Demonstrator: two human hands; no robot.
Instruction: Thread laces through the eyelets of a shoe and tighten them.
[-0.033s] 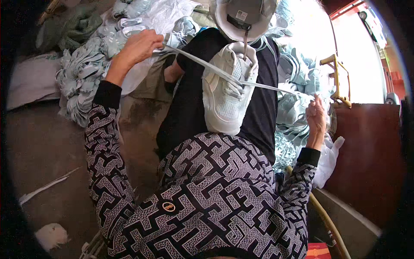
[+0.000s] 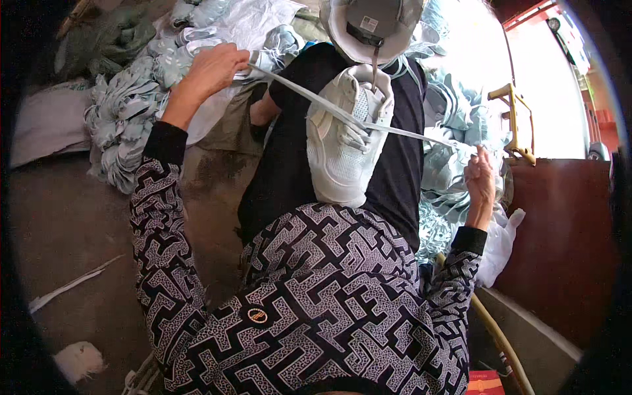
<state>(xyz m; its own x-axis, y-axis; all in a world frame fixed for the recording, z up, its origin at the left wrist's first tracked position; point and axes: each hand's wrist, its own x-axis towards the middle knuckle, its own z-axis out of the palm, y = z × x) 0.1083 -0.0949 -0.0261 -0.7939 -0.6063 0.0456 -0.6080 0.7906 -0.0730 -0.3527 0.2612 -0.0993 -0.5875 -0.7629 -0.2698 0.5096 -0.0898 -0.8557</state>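
Observation:
A white mesh sneaker [image 2: 342, 145] stands on my patterned lap, toe pointing down toward me. A flat white lace [image 2: 296, 89] runs through its eyelets and is stretched tight to both sides. My left hand [image 2: 210, 69] is raised at the upper left, shut on one end of the lace. My right hand [image 2: 480, 181] is out to the right, pinching the other end. A person in a black shirt and a pale bucket hat [image 2: 375, 26] sits right behind the sneaker, facing me.
Heaps of pale blue shoe parts [image 2: 112, 125] lie at the left and behind my right hand. A brown wooden panel [image 2: 566, 230] and a yellow metal frame [image 2: 517, 125] stand at the right. Grey concrete floor [image 2: 66, 217] with white scraps is at the left.

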